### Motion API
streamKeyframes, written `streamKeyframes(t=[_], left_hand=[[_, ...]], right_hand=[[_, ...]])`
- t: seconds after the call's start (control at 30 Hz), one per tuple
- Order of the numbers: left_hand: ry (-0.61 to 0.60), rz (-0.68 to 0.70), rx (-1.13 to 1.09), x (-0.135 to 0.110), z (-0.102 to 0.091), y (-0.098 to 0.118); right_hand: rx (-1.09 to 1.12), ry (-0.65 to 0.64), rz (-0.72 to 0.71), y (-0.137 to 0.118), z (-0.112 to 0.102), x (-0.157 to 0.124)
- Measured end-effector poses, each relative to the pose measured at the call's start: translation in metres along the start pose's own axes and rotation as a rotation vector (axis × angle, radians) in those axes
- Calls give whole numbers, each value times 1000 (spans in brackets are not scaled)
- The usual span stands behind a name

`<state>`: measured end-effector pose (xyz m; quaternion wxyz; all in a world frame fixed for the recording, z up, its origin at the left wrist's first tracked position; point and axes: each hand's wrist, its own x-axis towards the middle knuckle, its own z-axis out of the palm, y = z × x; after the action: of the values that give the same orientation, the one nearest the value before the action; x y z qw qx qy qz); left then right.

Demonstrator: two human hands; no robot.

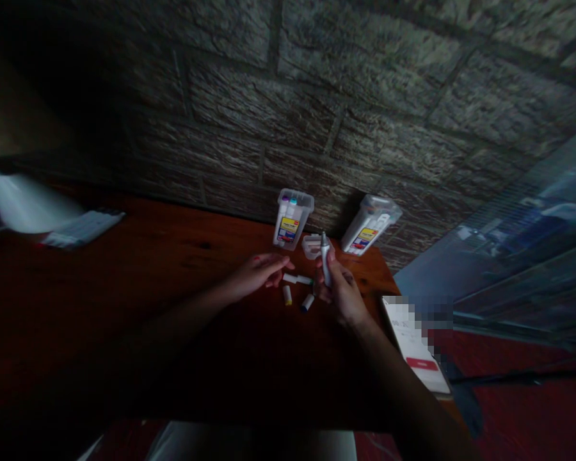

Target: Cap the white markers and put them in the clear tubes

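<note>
My right hand [336, 287] is closed around a white marker [326, 262], held upright with its grey tip bare and pointing up. My left hand [266, 270] hovers over the wooden table with its fingers loosely bent and apart, and nothing shows in them. Just right of its fingertips lies a white marker cap [289, 278], end to end with a green-ended cap [304, 280]. Nearer to me are a yellow-ended cap [287, 296] and a dark-blue-ended cap [308, 303]. Behind the hands stands a clear plastic box [294, 221] holding a few markers, purple and teal ends up.
A second marker box [370, 225] leans near the stone wall [365, 89]. A small clear lid [311, 247] lies between the boxes. At the table's right edge is a phone or tablet [415, 349]. Packaged pens [86, 228] and a white lamp-like object [31, 203] are on the left.
</note>
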<state>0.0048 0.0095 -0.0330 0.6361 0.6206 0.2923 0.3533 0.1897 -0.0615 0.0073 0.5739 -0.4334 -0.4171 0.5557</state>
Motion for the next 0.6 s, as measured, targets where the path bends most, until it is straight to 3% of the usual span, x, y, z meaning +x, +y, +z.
streamKeyframes(t=[0.2, 0.43, 0.6], left_hand=[[-7, -8, 32, 0, -1, -4], [-50, 25, 144, -3, -2, -6], [75, 142, 58, -9, 16, 4]], right_hand=[[49, -25, 50, 3, -5, 2], [-82, 21, 83, 2, -4, 6], [-176, -8, 17, 9, 10, 5]])
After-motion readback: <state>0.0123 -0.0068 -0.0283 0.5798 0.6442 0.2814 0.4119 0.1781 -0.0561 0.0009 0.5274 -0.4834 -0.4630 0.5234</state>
